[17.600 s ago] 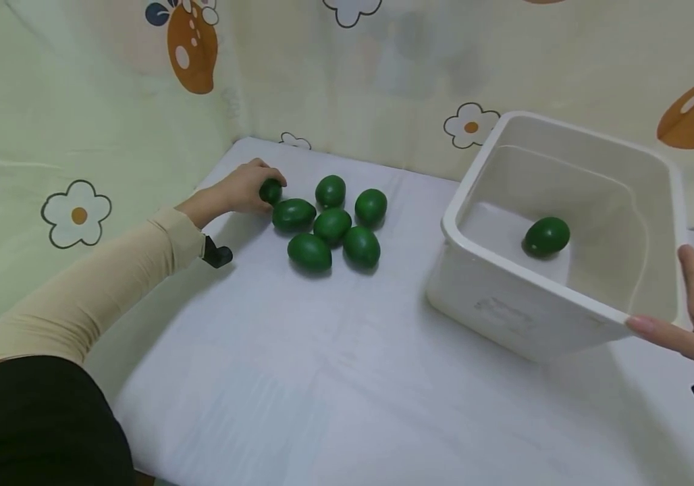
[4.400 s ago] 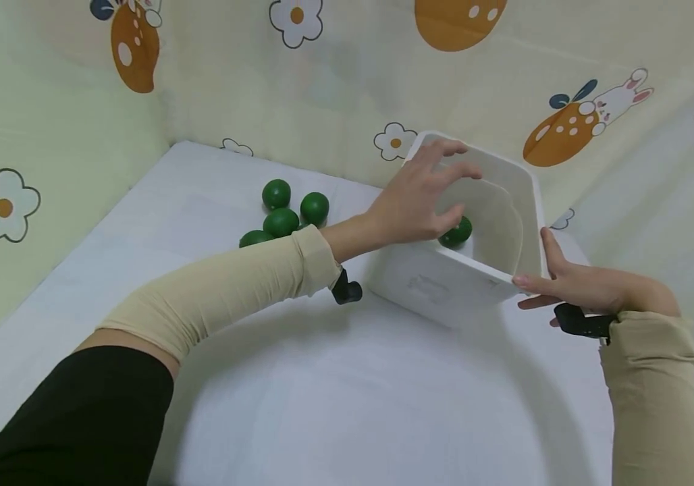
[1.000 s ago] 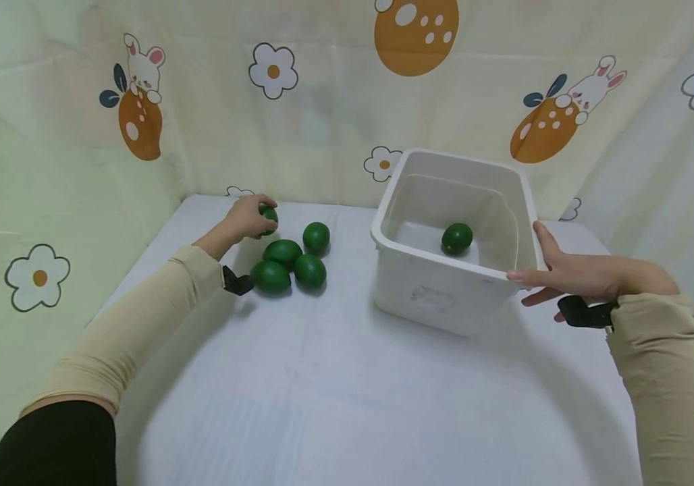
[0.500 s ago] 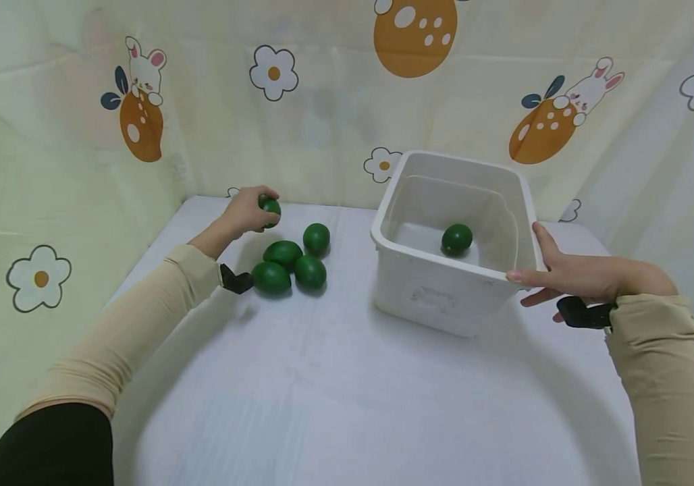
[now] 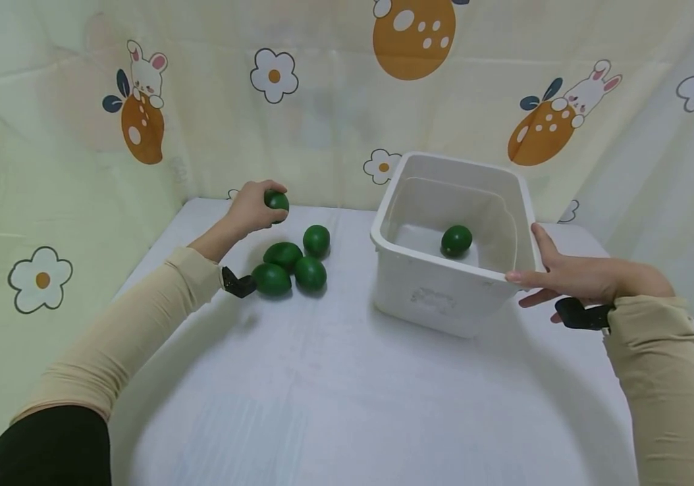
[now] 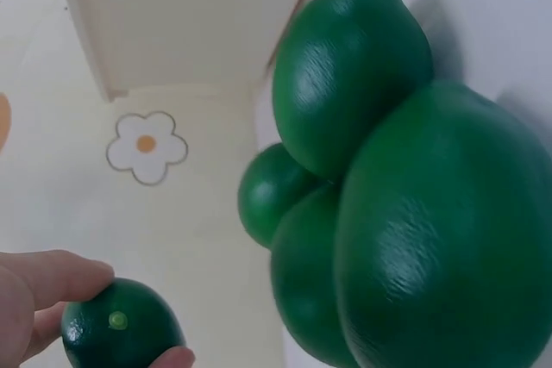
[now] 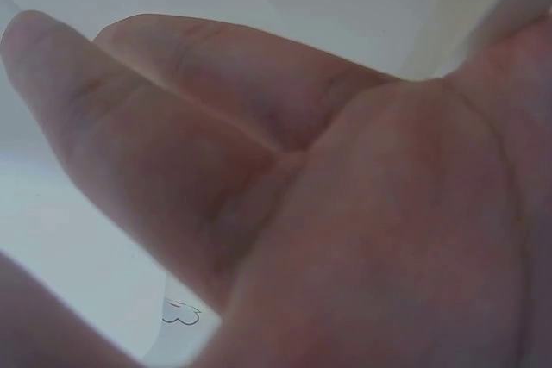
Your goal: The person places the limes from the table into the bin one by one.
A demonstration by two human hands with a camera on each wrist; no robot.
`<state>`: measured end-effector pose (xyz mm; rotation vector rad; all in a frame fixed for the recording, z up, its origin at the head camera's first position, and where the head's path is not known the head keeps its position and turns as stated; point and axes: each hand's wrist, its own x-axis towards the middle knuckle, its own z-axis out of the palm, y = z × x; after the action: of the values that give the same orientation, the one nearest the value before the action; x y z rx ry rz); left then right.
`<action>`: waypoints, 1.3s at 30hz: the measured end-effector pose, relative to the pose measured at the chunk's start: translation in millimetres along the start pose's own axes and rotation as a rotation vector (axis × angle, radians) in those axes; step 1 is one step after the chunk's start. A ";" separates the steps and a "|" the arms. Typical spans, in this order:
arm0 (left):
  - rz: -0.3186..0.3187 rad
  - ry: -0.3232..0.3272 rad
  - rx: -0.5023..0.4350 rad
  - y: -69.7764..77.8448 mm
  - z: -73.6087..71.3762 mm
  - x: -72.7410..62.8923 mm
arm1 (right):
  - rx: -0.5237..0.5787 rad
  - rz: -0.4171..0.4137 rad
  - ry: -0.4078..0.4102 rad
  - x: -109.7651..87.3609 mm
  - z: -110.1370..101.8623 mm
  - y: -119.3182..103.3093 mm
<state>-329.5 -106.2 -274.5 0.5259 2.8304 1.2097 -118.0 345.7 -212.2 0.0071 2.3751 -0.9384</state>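
My left hand (image 5: 251, 209) pinches a green lime (image 5: 277, 200) between thumb and fingers, raised above the far left part of the table. In the left wrist view the same lime (image 6: 121, 327) shows its pale stem spot. Several more limes (image 5: 310, 273) lie in a loose cluster just below and right of that hand. A deep white plastic bin (image 5: 420, 255) stands to the right, with one lime (image 5: 456, 240) visible on its floor. At the bin's near right corner my right hand (image 5: 590, 278) touches the rim, fingers extended; its palm fills the right wrist view.
White cloth covers the table (image 5: 347, 405). A patterned curtain (image 5: 316, 135) with flowers and rabbits hangs right behind the table and along both sides. The bin's high walls stand between the lime cluster and my right hand.
Over the last second my left hand lifts the lime and shifts slightly right. Earlier the hand was over the bin, and more limes lay on the table. My right hand stays at the bin.
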 end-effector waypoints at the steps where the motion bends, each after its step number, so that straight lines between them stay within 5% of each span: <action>1: 0.008 0.003 0.004 2.3 0.1 -0.9 | 0.001 0.001 0.000 0.1 0.1 0.1; 24: 0.143 0.093 0.042 46.2 2.1 -17.7 | 0.006 0.000 0.003 0.2 -1.4 -1.7; 39: 0.275 0.143 -0.022 88.3 12.5 -32.8 | 0.019 -0.004 0.007 0.3 0.2 -1.7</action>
<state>-270.5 -51.0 -224.6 0.8862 2.9318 1.3691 -118.6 344.2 -211.4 0.0138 2.3734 -0.9648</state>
